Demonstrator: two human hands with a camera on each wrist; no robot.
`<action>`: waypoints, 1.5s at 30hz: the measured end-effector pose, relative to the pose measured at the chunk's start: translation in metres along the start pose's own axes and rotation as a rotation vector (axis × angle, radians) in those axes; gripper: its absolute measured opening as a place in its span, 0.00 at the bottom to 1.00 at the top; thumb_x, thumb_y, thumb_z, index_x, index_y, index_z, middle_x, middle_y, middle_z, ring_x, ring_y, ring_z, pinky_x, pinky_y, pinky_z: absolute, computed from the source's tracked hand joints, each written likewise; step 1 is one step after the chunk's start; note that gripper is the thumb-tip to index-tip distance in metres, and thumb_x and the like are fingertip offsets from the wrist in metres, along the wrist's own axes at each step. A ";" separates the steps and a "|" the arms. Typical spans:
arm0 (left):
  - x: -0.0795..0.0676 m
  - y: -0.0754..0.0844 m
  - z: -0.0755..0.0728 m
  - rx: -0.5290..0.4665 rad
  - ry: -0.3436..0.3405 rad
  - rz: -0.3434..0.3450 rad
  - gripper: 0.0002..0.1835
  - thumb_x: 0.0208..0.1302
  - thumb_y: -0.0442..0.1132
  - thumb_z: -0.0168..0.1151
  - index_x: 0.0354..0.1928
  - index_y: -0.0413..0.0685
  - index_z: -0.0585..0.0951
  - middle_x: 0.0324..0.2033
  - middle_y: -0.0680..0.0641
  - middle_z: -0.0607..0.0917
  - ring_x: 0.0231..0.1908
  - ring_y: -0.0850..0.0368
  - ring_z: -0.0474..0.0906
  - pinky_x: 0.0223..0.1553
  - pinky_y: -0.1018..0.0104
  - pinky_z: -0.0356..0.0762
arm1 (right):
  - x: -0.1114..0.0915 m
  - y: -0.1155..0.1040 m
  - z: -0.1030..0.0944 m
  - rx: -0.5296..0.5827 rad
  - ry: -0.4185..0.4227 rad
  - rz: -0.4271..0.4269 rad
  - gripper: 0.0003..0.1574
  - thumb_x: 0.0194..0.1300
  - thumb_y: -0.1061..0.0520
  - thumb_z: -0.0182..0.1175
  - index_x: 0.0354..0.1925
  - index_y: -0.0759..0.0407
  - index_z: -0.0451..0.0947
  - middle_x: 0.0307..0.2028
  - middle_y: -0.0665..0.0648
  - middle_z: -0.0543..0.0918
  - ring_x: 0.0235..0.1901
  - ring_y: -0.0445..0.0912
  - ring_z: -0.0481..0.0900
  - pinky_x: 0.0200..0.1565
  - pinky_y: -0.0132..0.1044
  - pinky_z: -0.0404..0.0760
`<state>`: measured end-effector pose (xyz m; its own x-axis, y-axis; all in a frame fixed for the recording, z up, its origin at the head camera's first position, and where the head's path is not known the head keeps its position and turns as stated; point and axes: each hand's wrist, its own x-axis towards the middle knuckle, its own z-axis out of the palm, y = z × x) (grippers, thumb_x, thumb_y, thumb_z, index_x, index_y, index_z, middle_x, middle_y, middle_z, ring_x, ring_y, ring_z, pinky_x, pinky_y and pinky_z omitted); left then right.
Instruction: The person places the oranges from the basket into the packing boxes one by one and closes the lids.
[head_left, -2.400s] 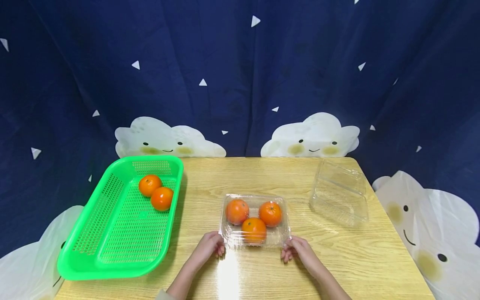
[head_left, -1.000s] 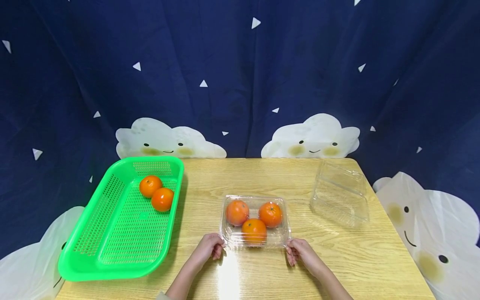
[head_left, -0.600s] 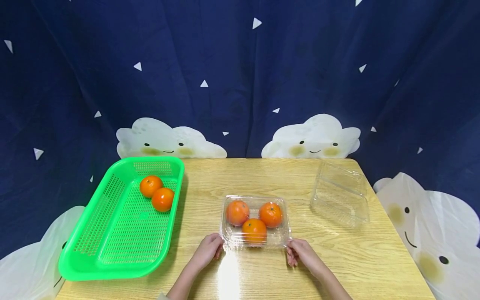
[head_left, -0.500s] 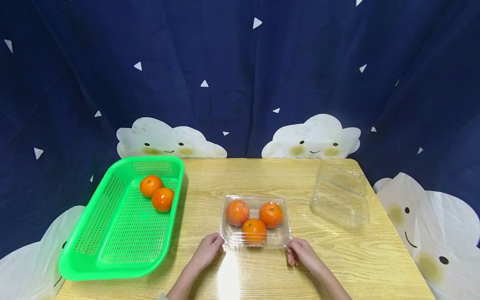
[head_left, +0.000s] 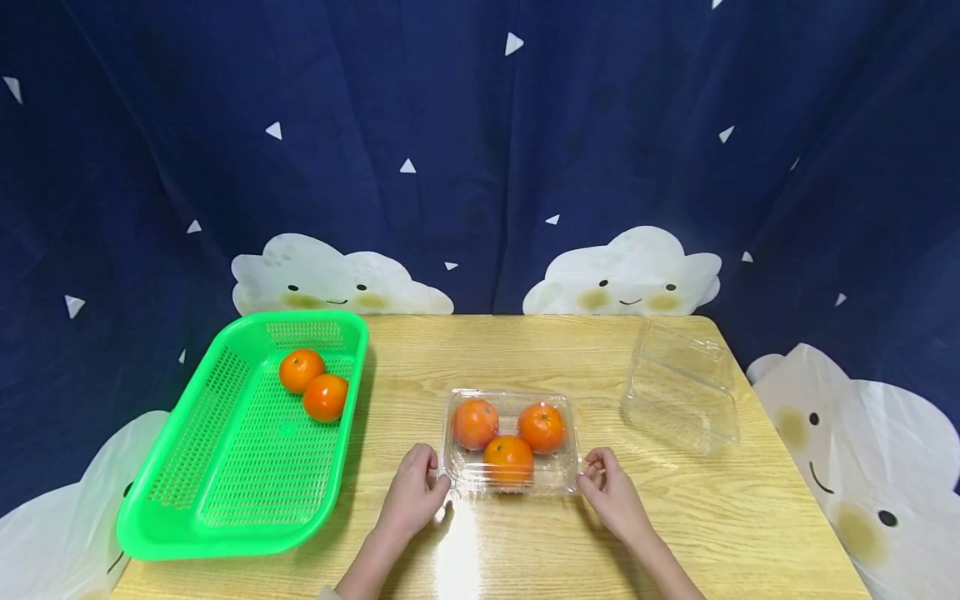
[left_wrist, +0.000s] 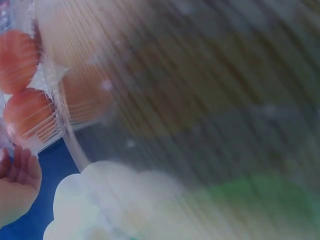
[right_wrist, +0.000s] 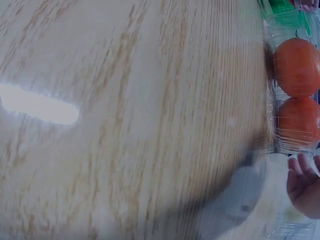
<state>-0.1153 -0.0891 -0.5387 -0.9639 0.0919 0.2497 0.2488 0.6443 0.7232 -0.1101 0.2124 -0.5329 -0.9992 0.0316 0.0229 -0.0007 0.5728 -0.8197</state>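
A clear plastic clamshell box (head_left: pixel 555 475) with its lid down sits mid-table, and three oranges (head_left: pixel 508 460) show through it. My left hand (head_left: pixel 410 493) is at the box's front left corner, thumb tip right at the edge and fingers loosely bent. At the front right corner, my right hand (head_left: pixel 613 498) is placed likewise, thumb close to the edge. Both wrist views show the fingers spread beside the box, around nothing: the left fingers (left_wrist: pixel 25 167) in one, the right fingers (right_wrist: pixel 300 167) in the other.
On the left stands a green plastic basket (head_left: pixel 262 483) holding two oranges (head_left: pixel 325 397). A second clear clamshell box (head_left: pixel 678 387) lies unfolded at the back right of the wooden table (head_left: pixel 720 525). A dark blue curtain (head_left: pixel 480 125) with clouds hangs behind.
Both hands have let go of the front corners of the box and their fingers have moved up along its sides, loosened. The box and oranges have stayed in place.
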 end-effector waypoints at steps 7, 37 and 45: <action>0.002 0.002 0.000 0.070 0.075 0.185 0.19 0.39 0.34 0.60 0.40 0.41 0.71 0.41 0.46 0.74 0.43 0.54 0.69 0.46 0.59 0.73 | -0.001 0.000 0.001 -0.023 0.122 -0.241 0.32 0.48 0.67 0.62 0.54 0.67 0.66 0.47 0.63 0.75 0.43 0.52 0.73 0.41 0.48 0.73; 0.006 0.008 0.007 0.193 -0.063 0.292 0.32 0.48 0.45 0.61 0.58 0.45 0.70 0.62 0.45 0.64 0.62 0.47 0.59 0.58 0.50 0.63 | 0.002 -0.005 0.010 -0.147 0.000 -0.414 0.39 0.49 0.55 0.68 0.60 0.53 0.67 0.65 0.60 0.59 0.61 0.61 0.60 0.49 0.65 0.66; 0.006 0.009 0.006 0.198 -0.075 0.282 0.32 0.48 0.45 0.61 0.58 0.45 0.70 0.63 0.44 0.64 0.62 0.48 0.59 0.56 0.49 0.67 | 0.002 -0.005 0.014 -0.220 0.018 -0.470 0.38 0.51 0.53 0.68 0.60 0.51 0.67 0.65 0.61 0.60 0.62 0.59 0.59 0.53 0.55 0.68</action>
<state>-0.1190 -0.0781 -0.5347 -0.8659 0.3382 0.3685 0.4903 0.7197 0.4916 -0.1122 0.1978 -0.5369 -0.8924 -0.2570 0.3710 -0.4386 0.6874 -0.5789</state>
